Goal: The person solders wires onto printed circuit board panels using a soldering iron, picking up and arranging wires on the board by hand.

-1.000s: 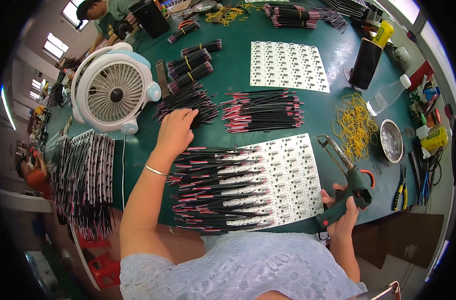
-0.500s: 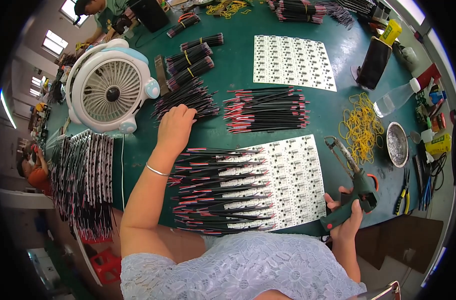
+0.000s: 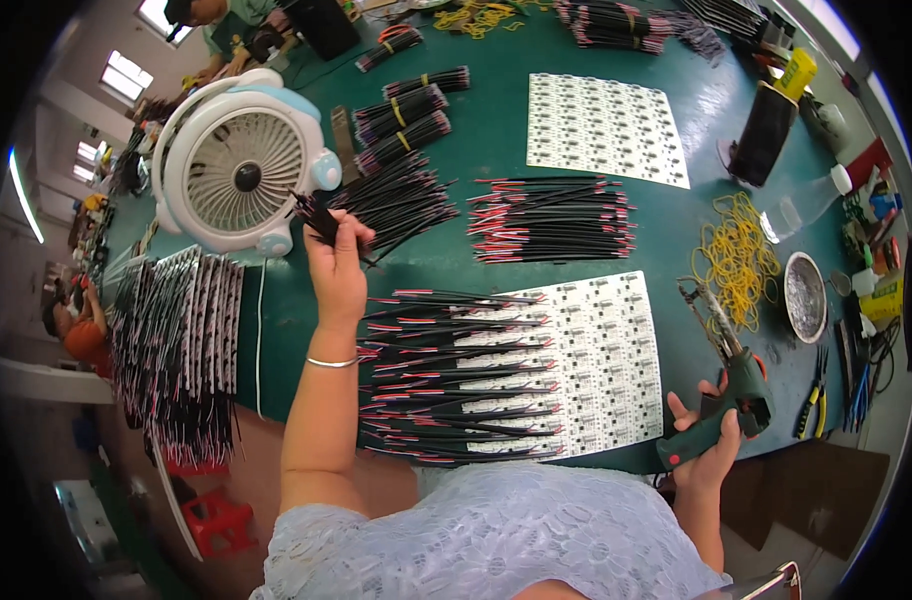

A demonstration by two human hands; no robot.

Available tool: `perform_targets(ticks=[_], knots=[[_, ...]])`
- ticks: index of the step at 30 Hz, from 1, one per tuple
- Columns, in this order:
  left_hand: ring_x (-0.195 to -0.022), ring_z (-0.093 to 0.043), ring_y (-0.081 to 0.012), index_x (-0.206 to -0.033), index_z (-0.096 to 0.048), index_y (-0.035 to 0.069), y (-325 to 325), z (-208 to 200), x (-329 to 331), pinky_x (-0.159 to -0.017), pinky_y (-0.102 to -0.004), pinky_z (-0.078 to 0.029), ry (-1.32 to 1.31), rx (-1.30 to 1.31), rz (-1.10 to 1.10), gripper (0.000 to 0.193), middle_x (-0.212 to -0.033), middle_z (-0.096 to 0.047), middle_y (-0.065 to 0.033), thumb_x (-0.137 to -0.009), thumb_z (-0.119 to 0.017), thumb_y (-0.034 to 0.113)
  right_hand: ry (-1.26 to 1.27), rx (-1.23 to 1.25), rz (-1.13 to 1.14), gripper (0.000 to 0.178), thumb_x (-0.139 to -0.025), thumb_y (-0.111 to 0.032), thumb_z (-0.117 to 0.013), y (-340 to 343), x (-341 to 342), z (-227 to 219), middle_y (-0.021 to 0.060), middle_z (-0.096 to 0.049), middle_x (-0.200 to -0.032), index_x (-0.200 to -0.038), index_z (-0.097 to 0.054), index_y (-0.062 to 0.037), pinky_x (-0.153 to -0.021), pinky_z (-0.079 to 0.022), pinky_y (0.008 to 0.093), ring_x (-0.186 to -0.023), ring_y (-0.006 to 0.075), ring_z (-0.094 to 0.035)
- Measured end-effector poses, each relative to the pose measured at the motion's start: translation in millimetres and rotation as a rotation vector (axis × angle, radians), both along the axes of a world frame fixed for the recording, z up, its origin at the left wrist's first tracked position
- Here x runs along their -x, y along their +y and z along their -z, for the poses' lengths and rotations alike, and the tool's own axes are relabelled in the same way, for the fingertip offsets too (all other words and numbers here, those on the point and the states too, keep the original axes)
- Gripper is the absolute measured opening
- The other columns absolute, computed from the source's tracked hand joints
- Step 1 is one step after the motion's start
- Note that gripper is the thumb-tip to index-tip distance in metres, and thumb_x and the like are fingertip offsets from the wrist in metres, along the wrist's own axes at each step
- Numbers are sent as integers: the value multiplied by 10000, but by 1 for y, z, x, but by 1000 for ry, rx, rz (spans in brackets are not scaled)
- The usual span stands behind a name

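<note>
Closed around a small bunch of black wires (image 3: 319, 217), my left hand (image 3: 338, 268) is lifted beside the loose pile of black wires (image 3: 404, 205). My right hand (image 3: 714, 458) grips a green soldering gun (image 3: 744, 388), its tip end pointing away from me toward the yellow bands. Between my arms lies a white circuit board panel (image 3: 608, 365). Black-sleeved wires with red and white ends (image 3: 408, 372) lie in rows across its left part and stick out past its left edge. Beyond the panel is a flat stack of similar wires (image 3: 554, 225).
A white fan (image 3: 244, 178) stands at left, near wired panels (image 3: 176, 340) hanging over the table edge. Tied wire bundles (image 3: 406, 140) and another white panel (image 3: 606, 130) lie farther back. At right are yellow rubber bands (image 3: 736, 260), a metal bowl (image 3: 805, 298), a bottle (image 3: 806, 205) and pliers (image 3: 814, 395).
My left hand has pulled a bunch of wires from the pile and raised it toward the fan. The right hand still holds the soldering gun. The whole view has shifted slightly.
</note>
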State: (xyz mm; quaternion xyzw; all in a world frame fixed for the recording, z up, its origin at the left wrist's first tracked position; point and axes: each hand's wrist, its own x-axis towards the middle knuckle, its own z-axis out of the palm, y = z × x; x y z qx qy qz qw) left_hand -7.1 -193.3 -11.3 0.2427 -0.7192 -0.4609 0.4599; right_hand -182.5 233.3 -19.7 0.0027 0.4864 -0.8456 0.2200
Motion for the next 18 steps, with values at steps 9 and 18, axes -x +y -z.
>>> perform_targets(ticks=[9, 18], knots=[[-840, -584, -125, -1201, -516, 17, 3, 1, 5, -826, -273, -470, 155, -127, 50, 252, -919, -621, -46, -992, -492, 157, 27, -4, -12, 441, -933, -314, -507, -4, 0, 2, 181, -559, -1161, -1254, -419, -25, -908, -500, 518, -604, 190, -625], [-911, -612, -380, -1208, -550, 67, -23, -21, 39, -760, -452, -491, -973, 597, -54, 331, -1002, -653, -188, -892, -590, 159, 70, 30, -90, 482, -946, -327, -464, -6, 10, -4, 131, -551, -1189, -1326, -404, -38, -962, -454, 535, -597, 164, -591]])
